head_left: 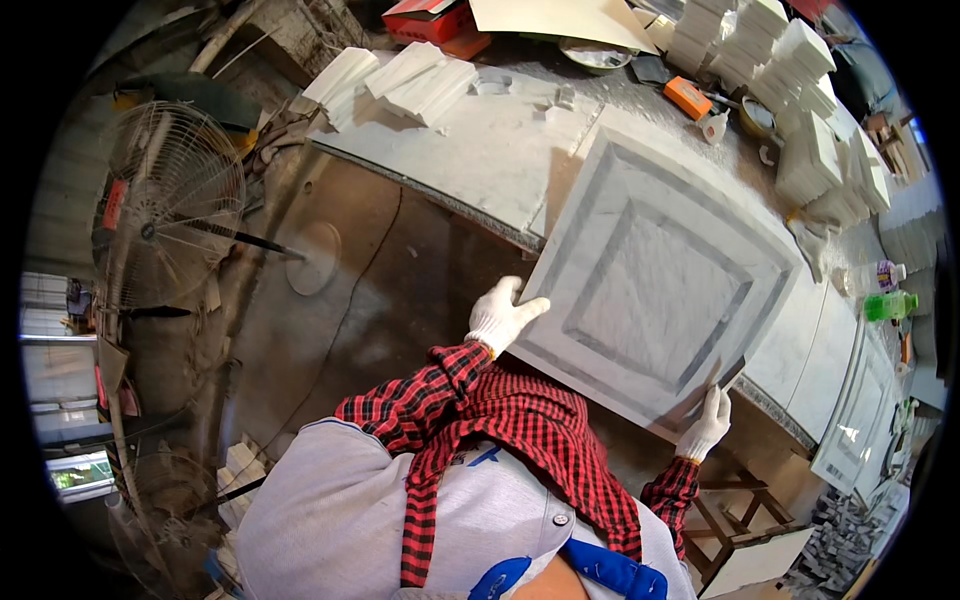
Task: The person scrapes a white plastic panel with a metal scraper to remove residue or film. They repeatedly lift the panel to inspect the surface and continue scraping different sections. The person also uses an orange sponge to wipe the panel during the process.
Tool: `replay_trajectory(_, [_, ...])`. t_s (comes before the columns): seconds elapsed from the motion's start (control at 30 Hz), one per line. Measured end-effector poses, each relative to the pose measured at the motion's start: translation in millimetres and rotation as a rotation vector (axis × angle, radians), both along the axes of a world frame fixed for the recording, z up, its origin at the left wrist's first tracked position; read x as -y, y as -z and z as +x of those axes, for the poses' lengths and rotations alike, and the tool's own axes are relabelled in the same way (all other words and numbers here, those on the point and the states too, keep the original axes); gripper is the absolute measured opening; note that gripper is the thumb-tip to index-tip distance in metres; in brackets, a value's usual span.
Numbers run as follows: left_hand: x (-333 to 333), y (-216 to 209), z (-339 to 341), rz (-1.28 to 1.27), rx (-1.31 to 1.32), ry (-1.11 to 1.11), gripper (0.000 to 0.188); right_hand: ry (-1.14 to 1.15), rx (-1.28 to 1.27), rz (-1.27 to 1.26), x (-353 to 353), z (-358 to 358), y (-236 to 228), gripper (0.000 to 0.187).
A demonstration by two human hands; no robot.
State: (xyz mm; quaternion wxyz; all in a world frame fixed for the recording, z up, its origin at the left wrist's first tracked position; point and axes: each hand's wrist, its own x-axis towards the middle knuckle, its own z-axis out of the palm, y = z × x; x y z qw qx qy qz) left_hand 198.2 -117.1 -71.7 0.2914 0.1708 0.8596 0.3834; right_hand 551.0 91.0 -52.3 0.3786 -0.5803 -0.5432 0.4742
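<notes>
A square marble panel (pixel 655 285) with white and grey bands framing a veined centre lies tilted across the near edge of the workbench (pixel 500 140), part of it jutting out over the floor. My left hand (pixel 505 315), in a white knit glove, grips its left edge, thumb on top and the other fingers partly hidden below. At the near right corner, my right hand (pixel 706 425), also gloved, has its fingers closed on the panel's edge. Both forearms wear red and black checked sleeves.
White strips (pixel 425 85) are stacked at the far left of the bench, with more stacks (pixel 810 150) at the far right. An orange box (pixel 687 98) and a green bottle (pixel 890 305) stand there too. A fan (pixel 170 205) is at left; a wooden stool (pixel 745 510) is at lower right.
</notes>
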Motion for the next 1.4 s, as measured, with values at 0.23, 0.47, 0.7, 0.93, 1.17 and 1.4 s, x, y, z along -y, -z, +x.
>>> replay_trajectory(0.23, [-58.3,-48.7,-72.3,0.392,-0.282,-0.122,0.067,0.001,-0.046,-0.04,-2.0,1.2,11.3,0.02])
replay_trajectory(0.47, [-175.1,-49.5,-143.3,0.524,0.457,0.1,0.091,-0.054,0.024,-0.129,-3.7,2.8,5.1,0.022])
replay_trajectory(0.7, [-185.7,-59.3,-127.7,0.535,0.33,0.087,0.099,0.046,0.172,-0.084,-0.6,-4.6,-30.9,0.031])
replay_trajectory(0.93, [-187.0,-60.3,-126.9,0.5,0.321,0.104,0.063,0.035,0.161,0.074,-49.4,-131.4,-179.4,0.034])
replay_trajectory(1.17, [-168.7,-91.3,-128.3,0.588,0.536,0.085,0.042,-0.763,0.244,0.097,-180.2,-314.8,-209.2,0.016])
replay_trajectory(1.4, [-168.0,-104.6,-133.7,0.503,0.607,0.123,0.043,-1.368,0.049,-0.587,-209.7,-429.1,-144.2,0.018])
